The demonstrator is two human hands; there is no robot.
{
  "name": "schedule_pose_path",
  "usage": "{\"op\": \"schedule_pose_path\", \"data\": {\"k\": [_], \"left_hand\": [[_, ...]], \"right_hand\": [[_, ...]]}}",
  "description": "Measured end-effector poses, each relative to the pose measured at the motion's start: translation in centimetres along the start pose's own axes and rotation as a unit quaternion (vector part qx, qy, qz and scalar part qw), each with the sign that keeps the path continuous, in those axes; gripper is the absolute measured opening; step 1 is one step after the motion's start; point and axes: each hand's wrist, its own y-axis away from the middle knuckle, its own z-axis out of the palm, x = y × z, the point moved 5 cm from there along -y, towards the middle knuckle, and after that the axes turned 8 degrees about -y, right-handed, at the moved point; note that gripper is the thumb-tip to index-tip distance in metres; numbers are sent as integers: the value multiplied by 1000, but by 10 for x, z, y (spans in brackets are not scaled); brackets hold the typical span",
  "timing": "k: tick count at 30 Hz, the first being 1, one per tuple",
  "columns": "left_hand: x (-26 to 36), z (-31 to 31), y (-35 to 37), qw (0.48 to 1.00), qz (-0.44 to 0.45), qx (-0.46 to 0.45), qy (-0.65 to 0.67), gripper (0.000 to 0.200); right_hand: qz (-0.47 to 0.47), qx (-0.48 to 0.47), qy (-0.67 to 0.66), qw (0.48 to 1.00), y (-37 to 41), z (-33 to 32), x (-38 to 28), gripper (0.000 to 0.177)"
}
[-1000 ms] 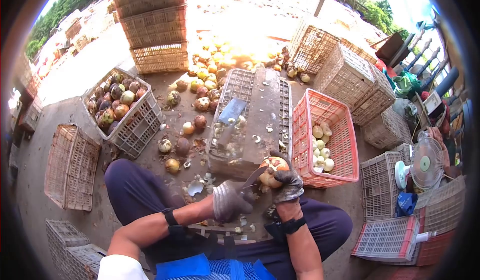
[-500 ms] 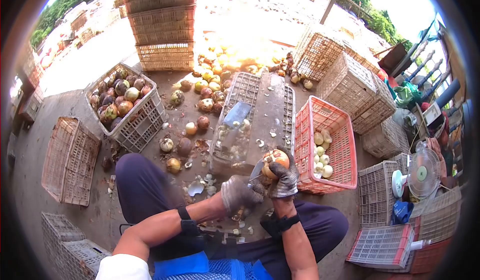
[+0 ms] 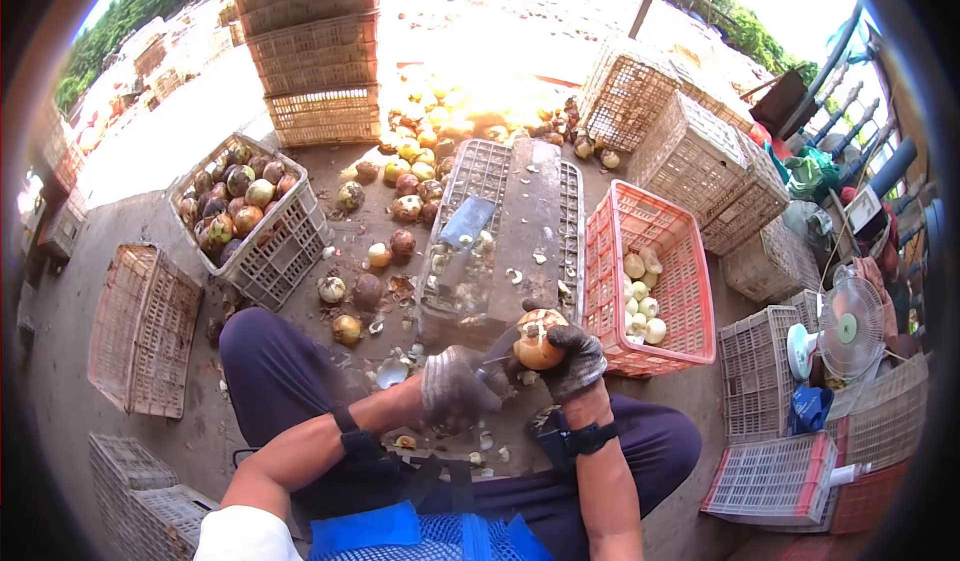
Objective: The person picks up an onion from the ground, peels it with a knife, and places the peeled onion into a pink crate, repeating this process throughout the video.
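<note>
My right hand (image 3: 572,359), in a dark, grey-cuffed glove, is closed around a round brown-and-cream fruit or bulb (image 3: 540,340). My left hand (image 3: 458,383), gloved and a little smeared by motion, grips a knife (image 3: 499,345). The blade points up and right, with its tip close to the left side of the round piece; the handle is hidden in my fist. Both hands are over my lap, just in front of a dirty board (image 3: 530,231) laid along an upturned crate (image 3: 468,166). A wide bluish blade (image 3: 467,221) lies beside the board.
Right of the board, a red crate (image 3: 650,361) contains several peeled white pieces (image 3: 640,308). At left stands a crate (image 3: 283,244) heaped with unpeeled ones. More unpeeled pieces (image 3: 403,242) and peel scraps litter the floor. Crate stacks (image 3: 312,51) and a fan (image 3: 850,326) stand around.
My right hand has turned the round piece, showing more of its pale surface, and lowered it slightly. My left hand has shifted left with the knife. The whole view has tilted slightly.
</note>
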Motion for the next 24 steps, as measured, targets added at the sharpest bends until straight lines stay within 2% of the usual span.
{"op": "schedule_pose_path", "data": {"k": [4,8,11,14,16,17,19,21,22,23,24], "left_hand": [[-4,15,-12,997,66,31,-13,15],[4,21,-14,992,47,20,114,14],[9,20,-15,986,36,41,158,14],[-7,14,-27,991,36,39,119,16],[-11,10,-28,987,41,37,150,7],[-12,8,-28,985,43,35,165,8],[-10,0,-28,973,218,66,-32,12],[-6,-2,-24,973,221,60,-7,17],[-10,0,-27,983,139,38,116,16],[-13,4,-28,970,55,13,236,15],[-16,0,-31,980,98,49,169,13]], "right_hand": [[-61,-5,29,998,0,8,-6,64],[-133,6,80,988,-4,20,-13,66],[-180,14,122,976,-11,22,-18,67],[-219,28,161,962,-18,23,-18,68],[-233,52,194,951,-14,37,-18,68],[-249,62,253,933,-12,42,-20,69],[-276,78,369,884,-10,49,-26,71],[-302,87,388,867,-15,42,-25,74],[-315,90,398,857,-19,34,-24,75],[-279,70,314,905,-24,34,-20,76],[-271,92,316,905,-22,33,-17,76]]}}
